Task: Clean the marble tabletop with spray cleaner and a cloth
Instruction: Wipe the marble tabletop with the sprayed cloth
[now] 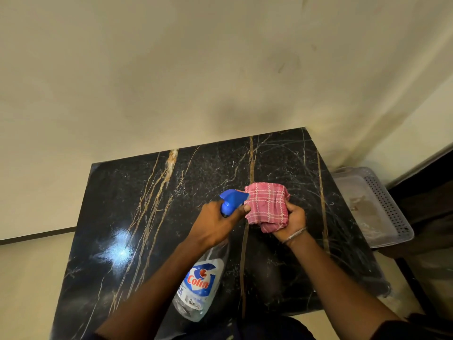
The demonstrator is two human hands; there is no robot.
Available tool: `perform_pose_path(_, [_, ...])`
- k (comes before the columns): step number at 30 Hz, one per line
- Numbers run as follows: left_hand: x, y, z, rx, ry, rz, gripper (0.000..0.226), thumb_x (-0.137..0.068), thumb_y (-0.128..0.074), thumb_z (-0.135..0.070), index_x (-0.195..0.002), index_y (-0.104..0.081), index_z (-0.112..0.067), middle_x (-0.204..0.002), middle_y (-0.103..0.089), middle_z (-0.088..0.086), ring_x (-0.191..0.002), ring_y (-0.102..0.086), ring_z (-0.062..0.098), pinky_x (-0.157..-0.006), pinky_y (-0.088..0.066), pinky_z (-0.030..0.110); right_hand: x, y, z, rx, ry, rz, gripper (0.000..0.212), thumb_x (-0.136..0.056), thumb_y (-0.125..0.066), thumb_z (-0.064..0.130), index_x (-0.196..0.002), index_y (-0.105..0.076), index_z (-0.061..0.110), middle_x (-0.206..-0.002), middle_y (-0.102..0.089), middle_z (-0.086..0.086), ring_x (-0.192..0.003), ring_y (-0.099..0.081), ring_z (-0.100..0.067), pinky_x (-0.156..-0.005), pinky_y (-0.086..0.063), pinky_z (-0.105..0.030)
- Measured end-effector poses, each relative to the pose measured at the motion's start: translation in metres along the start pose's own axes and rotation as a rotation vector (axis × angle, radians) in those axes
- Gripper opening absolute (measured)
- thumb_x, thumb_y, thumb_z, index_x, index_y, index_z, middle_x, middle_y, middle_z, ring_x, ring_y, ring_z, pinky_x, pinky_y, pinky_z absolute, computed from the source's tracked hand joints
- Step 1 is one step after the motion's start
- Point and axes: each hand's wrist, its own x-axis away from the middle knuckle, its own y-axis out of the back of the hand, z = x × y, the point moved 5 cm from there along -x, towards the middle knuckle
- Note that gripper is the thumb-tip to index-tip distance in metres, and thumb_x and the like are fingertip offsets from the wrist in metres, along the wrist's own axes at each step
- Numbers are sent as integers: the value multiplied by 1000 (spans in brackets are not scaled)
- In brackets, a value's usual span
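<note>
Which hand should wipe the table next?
Probably the right hand: it already holds the pink cloth bunched above the marble tabletop. The left hand is busy gripping the spray bottle.

I'm standing in what looks like a room at home, at a small black marble tabletop (152, 217) veined in gold and white, pushed into the corner of a plain cream wall (171, 82) that is smudged and stained in places. Just beside the table on my right sits a pale perforated plastic basket (389, 207), the household kind. A consumer-brand spray cleaner (199, 288) fits a home too
</note>
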Motion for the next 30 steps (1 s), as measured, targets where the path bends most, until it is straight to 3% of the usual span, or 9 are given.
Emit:
perform_pose_path(6, [-8, 1, 1, -5, 13, -46, 45, -84, -58, -58, -64, -54, -18, -50, -52, -4, -44, -47, 5, -45, -38, 16, -1, 1, 3, 1, 1, -14, 48, -99, -37, 34, -131, -56, 4, -130, -59, -26, -124, -51, -43, -103, -38, -60])
perform_pose_path(10, [-11, 7, 11, -63, 32, -44, 49, -84, -59, -59, -63, -55, -15, -51, -54, -1, -45, -48, 8, -48, -42, 26, -5, 1, 9, 11, 7, -19, 46, -99, -36, 34, -126, -59, 4, -116, -68, -24, -116, -56, -42, -91, -45, -58])
perform_pose_path(13, [-11, 7, 17, -67, 43, -6, 44, -86, -59, -57, -66, -55, -17, -53, -53, -4, -45, -48, 4, -48, -40, 19, -9, 0, 11, 18, 11, -27, 47, -99, -36, 34, -127, -58, 4, -112, -69, -24, -118, -55, -42, -94, -43, -59])
perform_pose_path(16, [-14, 3, 17, -36, 42, 32, 38, -87, -59, -54, -71, -57, -20, -56, -54, -5, -46, -49, 3, -46, -39, 13, -14, -3, 9, 14, 6, -24, 50, -99, -36, 36, -132, -55, 4, -126, -62, -26, -123, -52, -43, -101, -40, -60])
perform_pose_path(19, [-19, 1, 18, -49, 48, 0, 40, -86, -61, -55, -66, -54, -21, -53, -51, -6, -44, -46, 3, -44, -36, 12, -16, -6, 7, 26, 0, -13, 54, -98, -36, 37, -135, -52, 1, -133, -57, -27, -127, -49, -44, -110, -33, -61])
perform_pose_path(22, [-23, 1, 17, -28, 50, -52, 54, -78, -58, -67, -66, -56, -14, -52, -52, -4, -44, -46, 4, -46, -38, 17, -18, -11, 7, 46, 1, -26, 52, -96, -40, 35, -132, -55, 1, -130, -59, -27, -124, -52, -44, -106, -36, -61])
perform_pose_path(24, [-26, 1, 16, 13, 60, -29, 51, -76, -56, -68, -66, -56, -18, -53, -52, -6, -44, -47, 3, -45, -37, 15, -19, -12, 10, 61, 18, -35, 54, -88, -47, 34, -130, -56, 2, -129, -59, -27, -123, -53, -44, -105, -38, -60])
perform_pose_path(26, [-29, 3, 16, 40, 59, -14, 39, -81, -59, -60, -66, -54, -24, -53, -53, -8, -45, -49, 2, -46, -38, 13, -21, -14, 16, 93, 55, -48, 47, -93, -45, 32, -127, -58, 2, -124, -64, -24, -119, -56, -41, -103, -41, -57])
perform_pose_path(30, [-37, 10, 31, 60, 92, -3, 32, -87, -63, -50, -72, -58, -22, -57, -57, -6, -49, -53, 1, -50, -42, 15, -33, -30, 30, 318, 272, -42, 26, -102, -42, 22, -110, -63, 8, -96, -72, -11, -95, -64, -28, -83, -51, -43])
